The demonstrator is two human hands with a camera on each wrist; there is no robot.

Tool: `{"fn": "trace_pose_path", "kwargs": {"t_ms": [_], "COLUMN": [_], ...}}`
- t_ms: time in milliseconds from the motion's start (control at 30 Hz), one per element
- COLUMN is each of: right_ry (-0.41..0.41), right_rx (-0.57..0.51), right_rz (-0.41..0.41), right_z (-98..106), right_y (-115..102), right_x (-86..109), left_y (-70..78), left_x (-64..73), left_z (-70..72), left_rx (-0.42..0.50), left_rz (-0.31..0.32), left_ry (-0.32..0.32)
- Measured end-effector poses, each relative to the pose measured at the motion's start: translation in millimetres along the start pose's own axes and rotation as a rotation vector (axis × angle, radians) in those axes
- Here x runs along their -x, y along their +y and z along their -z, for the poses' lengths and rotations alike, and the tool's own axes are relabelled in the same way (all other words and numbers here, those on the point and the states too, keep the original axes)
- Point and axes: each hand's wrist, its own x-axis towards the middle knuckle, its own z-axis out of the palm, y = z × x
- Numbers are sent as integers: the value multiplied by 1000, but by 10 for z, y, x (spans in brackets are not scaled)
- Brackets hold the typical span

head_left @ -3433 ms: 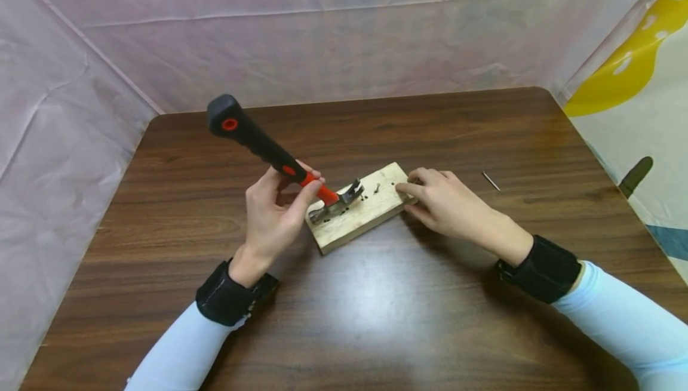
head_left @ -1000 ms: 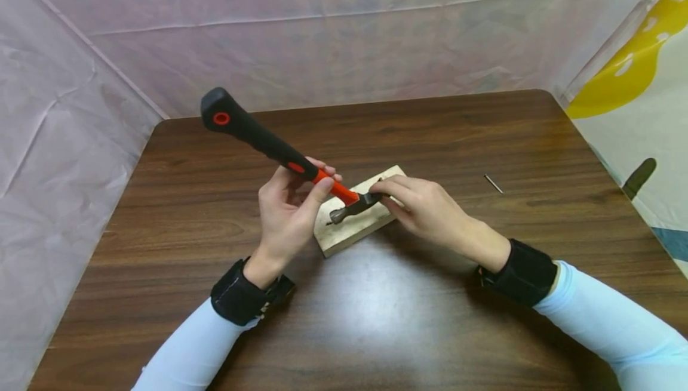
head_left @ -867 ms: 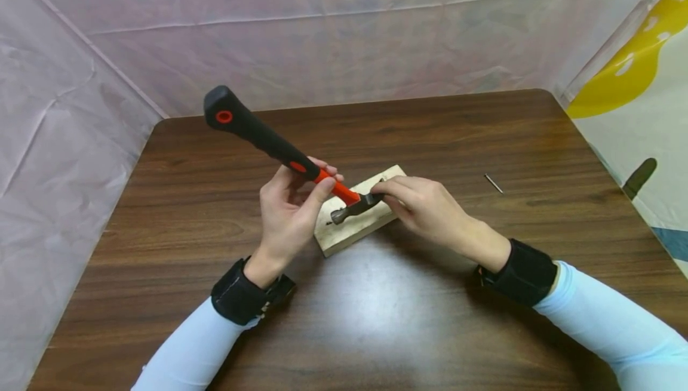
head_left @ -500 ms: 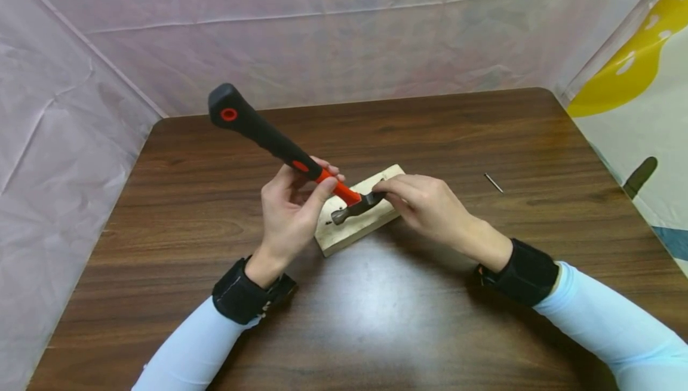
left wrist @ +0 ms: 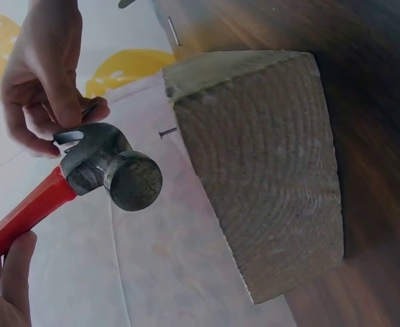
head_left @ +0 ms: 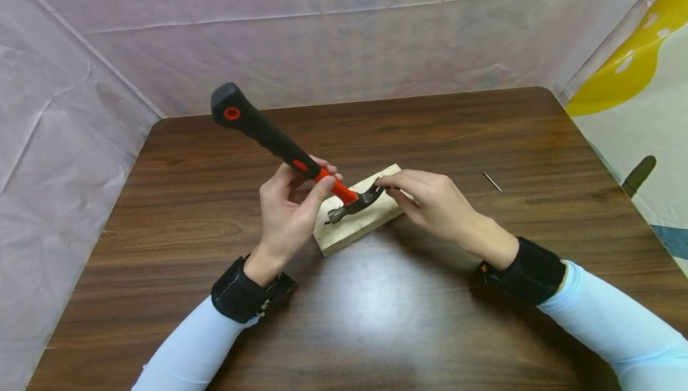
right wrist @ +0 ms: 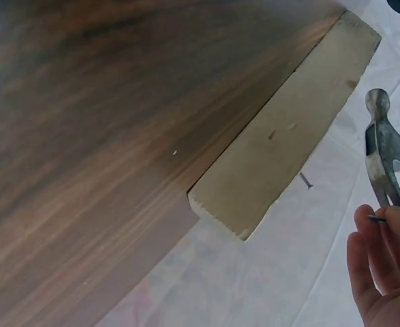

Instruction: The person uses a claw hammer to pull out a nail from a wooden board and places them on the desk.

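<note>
My left hand [head_left: 287, 215] grips a claw hammer [head_left: 263, 131] by the red neck below its black handle, with the handle slanting up to the left. The steel head [left wrist: 135, 180] hangs over a pale wooden block [head_left: 355, 230]. At the claw end, my right hand [head_left: 435, 206] pinches a small nail [right wrist: 376, 219] between thumb and fingertips, right at the claw tips. Another nail [left wrist: 167, 132] sticks up from the block's top, seen in both wrist views; in the head view it is hidden.
The block lies slantwise on a brown wood-grain table [head_left: 188, 200]. One loose nail [head_left: 492, 182] lies on the table to the right of my right hand. Pale sheeting [head_left: 344, 51] hangs behind the table's far edge.
Since the earliest frame the hammer has moved right along the block, and my right hand has gone from the block's right end to the claw. Lately that hand has shifted slightly right, baring the claw.
</note>
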Motion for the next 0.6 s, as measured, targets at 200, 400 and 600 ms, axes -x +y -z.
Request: {"fn": "trace_pose_path", "kwargs": {"t_ms": [200,400,600], "right_ry": [-14,-22,-22], "right_rx": [8,16,2], "right_rz": [-6,-45,-79], "right_z": [21,59,131], "right_y": [21,65,110], "right_x": [32,73,101], "left_y": [-13,-24,-24], "left_x": [-5,-37,-68], "left_z": [4,17,62], "left_rx": [-5,-20,-65], "left_rz": [8,10,9], "left_ry": [16,17,41]}}
